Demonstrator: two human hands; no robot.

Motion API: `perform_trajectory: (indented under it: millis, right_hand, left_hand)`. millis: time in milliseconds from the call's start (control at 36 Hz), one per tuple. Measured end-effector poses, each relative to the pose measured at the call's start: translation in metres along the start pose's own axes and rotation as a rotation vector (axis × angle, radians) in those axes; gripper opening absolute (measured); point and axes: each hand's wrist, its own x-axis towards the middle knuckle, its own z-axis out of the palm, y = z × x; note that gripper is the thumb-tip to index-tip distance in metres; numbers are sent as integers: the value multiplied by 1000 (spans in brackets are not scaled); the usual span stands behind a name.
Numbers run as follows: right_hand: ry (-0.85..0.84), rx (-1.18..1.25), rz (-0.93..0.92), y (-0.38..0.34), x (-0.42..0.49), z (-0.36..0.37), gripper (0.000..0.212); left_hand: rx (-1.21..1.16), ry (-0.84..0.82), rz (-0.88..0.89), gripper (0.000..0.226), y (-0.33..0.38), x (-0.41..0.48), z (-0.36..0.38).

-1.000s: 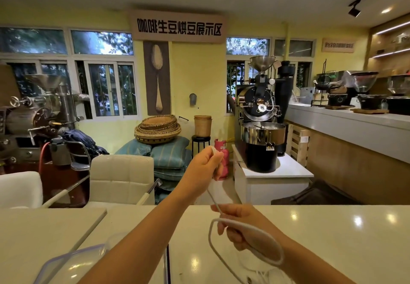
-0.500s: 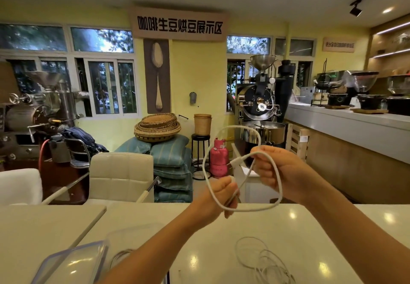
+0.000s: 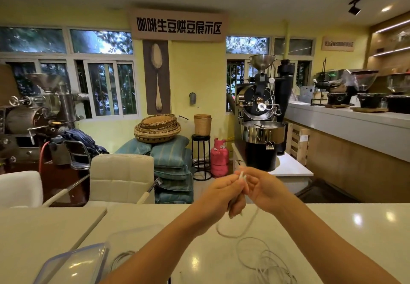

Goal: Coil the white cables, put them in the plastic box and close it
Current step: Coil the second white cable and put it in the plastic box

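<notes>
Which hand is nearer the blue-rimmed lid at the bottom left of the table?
Left. The left hand is raised above the table, up and right of the blue-rimmed lid. The right hand is beside it, farther right. Both pinch the white cable.

A coffee roaster stands far right beside a pink gas cylinder. Woven baskets top stacked teal cushions behind a cream chair. Grinders line the right counter.

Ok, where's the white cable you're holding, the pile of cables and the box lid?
white cable (image 3: 238, 235), head view, hanging loop.
cable pile (image 3: 266, 261), head view, tangled middle.
box lid (image 3: 73, 266), head view, clear panel.
</notes>
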Motion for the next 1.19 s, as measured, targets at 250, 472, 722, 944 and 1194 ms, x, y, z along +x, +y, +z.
perform_trajectory:
  millis: [250, 472, 722, 944, 1194]
  right_hand:
    - [224, -204, -112, 12, 2, -6, 53]
    - [115, -263, -179, 9, -10, 6, 29]
    - [-50, -698, -229, 26, -37, 23, 32]
    - [-130, -513, -93, 35, -54, 18, 29]
    - [-392, -227, -107, -3, -75, 17, 12]
  left_hand:
    - [-33, 22, -28, 33, 6, 6, -1]
    - [-120, 65, 5, 33, 22, 17, 2]
    - [-243, 171, 71, 33, 31, 36, -7]
    - [68, 320, 66, 27, 14, 40, -23]
    - [225, 344, -22, 26, -22, 35, -25]
